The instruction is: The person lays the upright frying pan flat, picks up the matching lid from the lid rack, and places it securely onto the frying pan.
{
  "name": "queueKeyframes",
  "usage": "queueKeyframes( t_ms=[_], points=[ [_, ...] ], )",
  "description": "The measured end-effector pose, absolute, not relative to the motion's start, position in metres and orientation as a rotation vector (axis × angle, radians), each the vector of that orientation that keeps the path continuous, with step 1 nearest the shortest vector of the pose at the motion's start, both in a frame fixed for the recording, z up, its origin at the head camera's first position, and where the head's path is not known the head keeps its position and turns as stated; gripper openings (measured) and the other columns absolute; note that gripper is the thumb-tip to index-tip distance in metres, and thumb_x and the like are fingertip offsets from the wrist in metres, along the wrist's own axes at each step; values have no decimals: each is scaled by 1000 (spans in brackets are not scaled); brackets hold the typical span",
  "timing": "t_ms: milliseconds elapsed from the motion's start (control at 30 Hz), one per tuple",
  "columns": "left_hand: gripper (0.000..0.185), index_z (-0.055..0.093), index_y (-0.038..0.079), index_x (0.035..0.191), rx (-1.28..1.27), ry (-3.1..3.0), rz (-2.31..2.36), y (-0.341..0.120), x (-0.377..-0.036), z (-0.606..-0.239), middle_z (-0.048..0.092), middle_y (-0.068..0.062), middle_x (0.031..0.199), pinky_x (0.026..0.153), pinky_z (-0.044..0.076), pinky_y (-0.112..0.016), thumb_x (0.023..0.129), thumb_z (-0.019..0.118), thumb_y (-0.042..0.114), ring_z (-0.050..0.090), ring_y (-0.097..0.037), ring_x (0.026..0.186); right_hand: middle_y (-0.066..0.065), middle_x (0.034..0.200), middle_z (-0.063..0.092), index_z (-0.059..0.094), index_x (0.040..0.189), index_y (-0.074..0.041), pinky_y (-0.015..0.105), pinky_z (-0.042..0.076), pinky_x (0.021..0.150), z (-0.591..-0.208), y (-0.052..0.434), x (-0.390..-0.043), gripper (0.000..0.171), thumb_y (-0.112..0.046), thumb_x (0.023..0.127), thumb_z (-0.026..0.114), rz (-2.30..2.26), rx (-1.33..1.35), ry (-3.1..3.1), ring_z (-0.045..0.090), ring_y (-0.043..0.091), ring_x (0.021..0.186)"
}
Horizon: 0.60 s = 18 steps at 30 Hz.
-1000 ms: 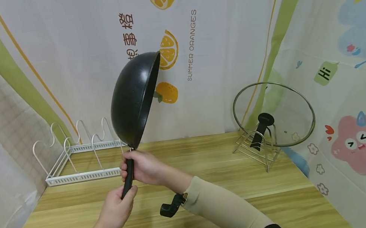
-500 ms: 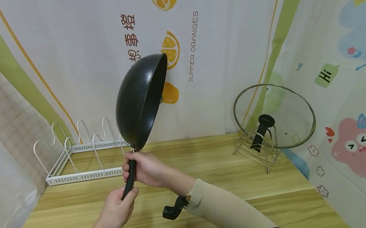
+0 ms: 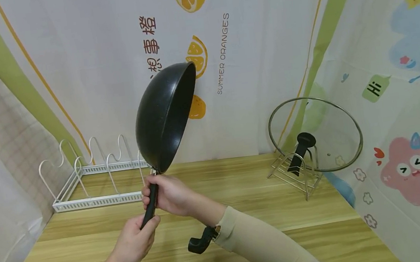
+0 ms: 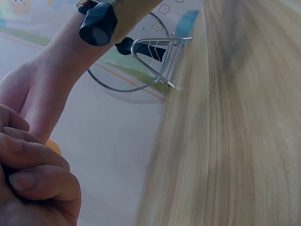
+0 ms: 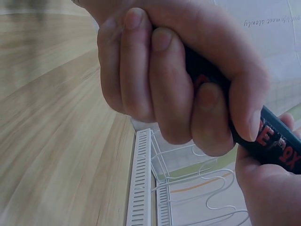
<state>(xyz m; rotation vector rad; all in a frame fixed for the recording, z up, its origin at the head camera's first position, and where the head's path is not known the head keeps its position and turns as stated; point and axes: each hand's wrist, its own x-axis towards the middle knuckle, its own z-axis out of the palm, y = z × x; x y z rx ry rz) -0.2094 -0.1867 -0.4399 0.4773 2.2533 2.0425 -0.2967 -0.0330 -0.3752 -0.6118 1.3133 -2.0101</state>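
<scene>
A black wok (image 3: 165, 114) is held up off the table, its bowl upright and tilted so the rounded underside faces left and the opening faces right. My right hand (image 3: 170, 196) grips the upper part of the handle (image 3: 151, 204), just below the bowl. Lower down, my left hand (image 3: 135, 241) holds the handle's end. Red lettering shows on the dark handle (image 5: 275, 141) in the right wrist view, where the curled fingers of my right hand (image 5: 164, 84) wrap round it. Curled fingers of my left hand (image 4: 37, 174) also appear in the left wrist view.
On the left of the wooden table (image 3: 223, 250) stands a white wire rack (image 3: 97, 201), partly behind the wok. At the right, a glass lid (image 3: 335, 134) with a black handle leans in a small metal stand (image 3: 305, 180). A printed curtain (image 3: 248, 126) hangs behind.
The wok has shifted slightly to the right and turned a little, showing more of its opening. Both hands keep their hold on the handle. The view has moved slightly.
</scene>
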Motion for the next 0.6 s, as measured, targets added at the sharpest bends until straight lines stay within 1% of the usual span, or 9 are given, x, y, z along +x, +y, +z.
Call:
queueKeyframes(
  t_ms=[133, 367, 600],
  points=[
    [53, 35, -19, 76, 502, 2229, 2043, -187, -210, -439, 38, 12, 49, 31, 25, -31, 117, 49, 12, 34, 1, 39, -3, 86, 48, 48, 97, -14, 28, 54, 84, -375, -32, -296, 27, -24, 118, 35, -2016, -601, 1319, 53, 13, 79],
    [54, 35, -17, 74, 445, 2207, 2016, -185, -210, -435, 39, 14, 49, 32, 27, -23, 117, 49, 14, 34, 0, 37, -3, 87, 47, 47, 99, -18, 28, 53, 85, -377, -29, -296, 24, -23, 119, 34, -2018, -598, 1309, 52, 12, 79],
    [55, 35, -18, 74, 496, 2185, 2000, -185, -211, -434, 39, 13, 47, 30, 29, -23, 117, 48, 15, 34, 1, 35, -3, 87, 46, 46, 95, -17, 28, 52, 85, -375, -27, -295, 29, -23, 119, 32, -2022, -598, 1311, 51, 13, 79]
  ],
)
